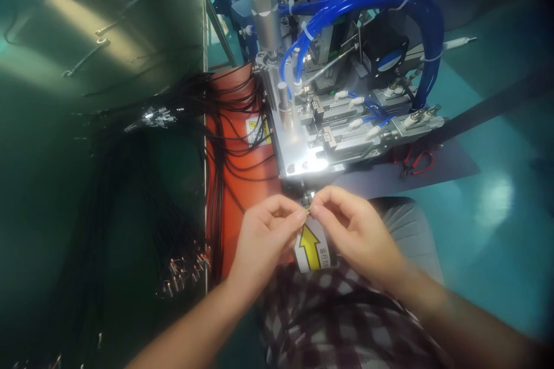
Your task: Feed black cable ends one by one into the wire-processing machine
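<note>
My left hand (270, 228) and my right hand (352, 230) meet fingertip to fingertip just below the front edge of the machine (298, 153). Both are closed in a pinch. Between them shows a short bit of thin yellowish wire (307, 211), mostly covered by the fingers. Close behind the fingertips is a small dark metal part of the machine (307, 199). Under my hands lies a white label with a yellow arrow (310, 248). Black cables (220, 167) run over the orange plate (231, 242) left of my left hand.
On the dark green table (130, 202) at left lie cable bundles with metal ends (158, 117) and stripped copper ends (179, 274). Blue air hoses (346, 3) arch over the machine. Red-handled pliers (418, 164) lie right, beyond a grey seat (409, 230).
</note>
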`<state>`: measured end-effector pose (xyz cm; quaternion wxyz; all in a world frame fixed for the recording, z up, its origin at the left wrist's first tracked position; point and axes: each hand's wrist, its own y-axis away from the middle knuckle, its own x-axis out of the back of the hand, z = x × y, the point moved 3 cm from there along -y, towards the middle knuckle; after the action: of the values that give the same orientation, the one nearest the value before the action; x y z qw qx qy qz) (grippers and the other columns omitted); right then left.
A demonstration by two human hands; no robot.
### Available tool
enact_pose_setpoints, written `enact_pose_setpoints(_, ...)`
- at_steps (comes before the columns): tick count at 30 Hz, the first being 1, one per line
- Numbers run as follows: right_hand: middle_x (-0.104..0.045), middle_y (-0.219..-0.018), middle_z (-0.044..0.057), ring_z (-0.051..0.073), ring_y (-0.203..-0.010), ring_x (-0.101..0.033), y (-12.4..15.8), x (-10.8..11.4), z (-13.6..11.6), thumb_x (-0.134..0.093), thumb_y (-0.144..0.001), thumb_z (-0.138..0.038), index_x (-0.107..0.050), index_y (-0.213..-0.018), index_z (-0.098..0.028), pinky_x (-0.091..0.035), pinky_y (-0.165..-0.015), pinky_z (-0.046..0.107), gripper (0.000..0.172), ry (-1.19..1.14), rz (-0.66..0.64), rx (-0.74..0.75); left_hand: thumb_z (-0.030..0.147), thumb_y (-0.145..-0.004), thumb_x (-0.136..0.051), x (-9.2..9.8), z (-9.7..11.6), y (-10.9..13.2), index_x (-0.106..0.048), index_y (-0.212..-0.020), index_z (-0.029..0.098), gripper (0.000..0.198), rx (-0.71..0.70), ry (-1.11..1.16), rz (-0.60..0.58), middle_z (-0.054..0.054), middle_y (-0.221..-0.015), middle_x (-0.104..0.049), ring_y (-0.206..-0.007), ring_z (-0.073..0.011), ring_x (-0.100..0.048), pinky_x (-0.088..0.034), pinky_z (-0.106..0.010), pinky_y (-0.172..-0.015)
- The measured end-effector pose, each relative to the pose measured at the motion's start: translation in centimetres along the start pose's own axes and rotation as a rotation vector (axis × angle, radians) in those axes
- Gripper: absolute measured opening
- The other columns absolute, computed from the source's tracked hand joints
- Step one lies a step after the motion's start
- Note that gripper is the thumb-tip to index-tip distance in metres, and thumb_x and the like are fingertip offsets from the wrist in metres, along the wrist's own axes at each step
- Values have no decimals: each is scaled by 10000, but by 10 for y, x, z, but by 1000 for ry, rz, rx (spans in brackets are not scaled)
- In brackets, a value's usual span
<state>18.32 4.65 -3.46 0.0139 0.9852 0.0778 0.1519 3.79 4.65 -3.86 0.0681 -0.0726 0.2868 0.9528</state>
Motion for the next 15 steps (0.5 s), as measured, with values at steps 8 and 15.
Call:
enact_pose_setpoints(8, -543, -688, -27, 119, -619, -503, 0, 0, 5, -496, -934, -247, -541, -782, -195, -413, -573, 236, 167, -104, -2, -104, 370, -762, -701, 1, -1, 1, -595, -706, 166, 237, 19, -77, 25, 117, -402, -293, -361, -18, -183, -301, -136, -351)
enact_pose_setpoints(15, -658, -766, 8, 119, -646, -571, -6, 0, 2, -582, -885, -288, -647, -834, -173, -463, -575, 207, 141, -261, 27, -147, 367, -774, -690, 1, 0, 3, -573, -694, 168, 244, 13, -95, 44, 125, -409, -274, -374, -17, -166, -322, -141, -363)
